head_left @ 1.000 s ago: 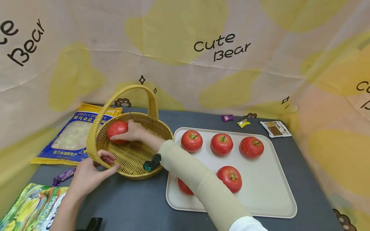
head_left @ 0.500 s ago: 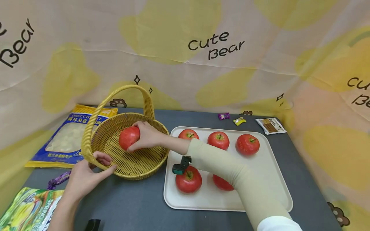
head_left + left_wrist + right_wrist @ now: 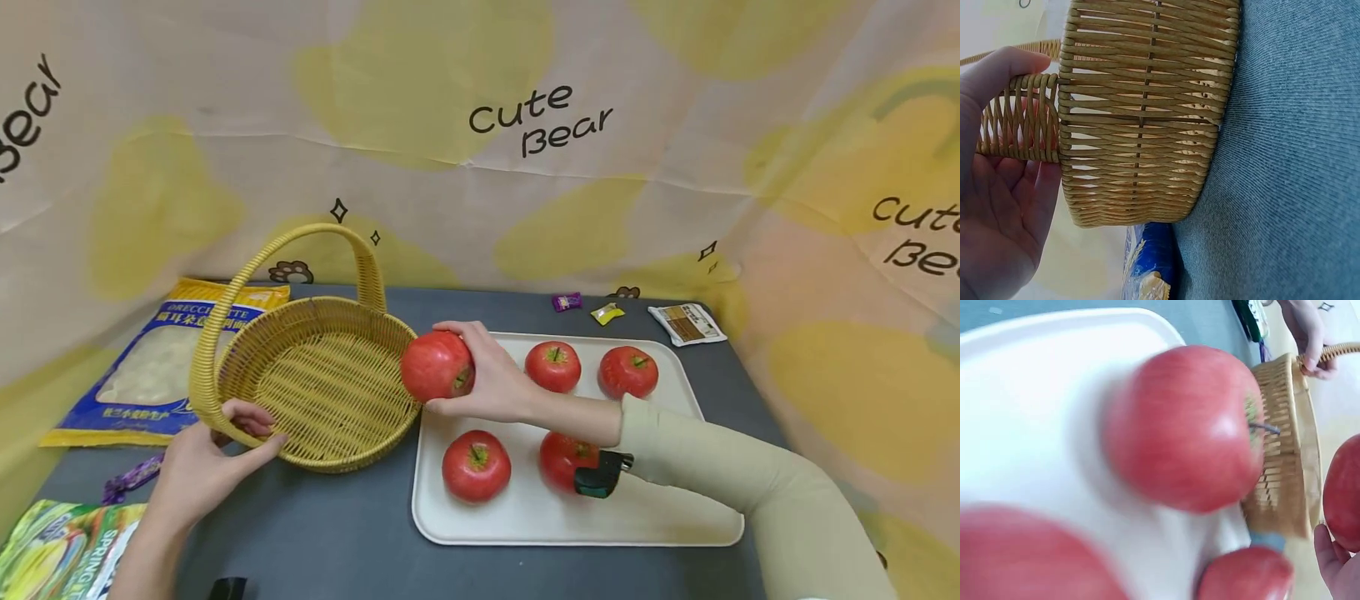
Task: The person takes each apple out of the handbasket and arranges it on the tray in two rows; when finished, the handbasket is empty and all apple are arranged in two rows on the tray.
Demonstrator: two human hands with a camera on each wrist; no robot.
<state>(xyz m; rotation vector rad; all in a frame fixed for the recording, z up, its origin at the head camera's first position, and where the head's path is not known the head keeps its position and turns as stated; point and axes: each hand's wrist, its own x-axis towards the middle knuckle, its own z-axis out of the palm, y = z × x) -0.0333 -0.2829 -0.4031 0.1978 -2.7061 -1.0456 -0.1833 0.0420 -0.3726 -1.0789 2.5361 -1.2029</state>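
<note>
Cream-and-yellow "Cute Bear" cloth backdrop (image 3: 480, 125) behind a dark grey table (image 3: 345, 533). Left hand (image 3: 206, 454) grips the near rim of the round yellow woven wicker basket with arched handle (image 3: 322, 383), thumb over the rim, fingers curled underneath; left wrist view shows the same hold on the weave. Right hand (image 3: 491, 379) has fingers and thumb wrapped around a shiny red apple (image 3: 437, 365), held in the air right over the gap between the basket's right edge and the rounded white plastic tray (image 3: 675, 517). Basket interior looks empty. Tray carries four more red apples: two at the back (image 3: 552, 365) (image 3: 628, 372), one at the front left (image 3: 476, 467), one at the front partly hidden under the beige sleeve (image 3: 564, 460). Judgement on progress: the held apple sits between the two containers, the basket holds none, four rest on the tray, so the apple sorting looks near one end, and which end I cannot tell from this moment. Clutter: blue and yellow pasta bag (image 3: 161, 367) left of the basket, green tea packet (image 3: 52, 554) at the near left corner, purple sweet wrapper (image 3: 131, 477), small sachets along the back edge (image 3: 686, 323).
</note>
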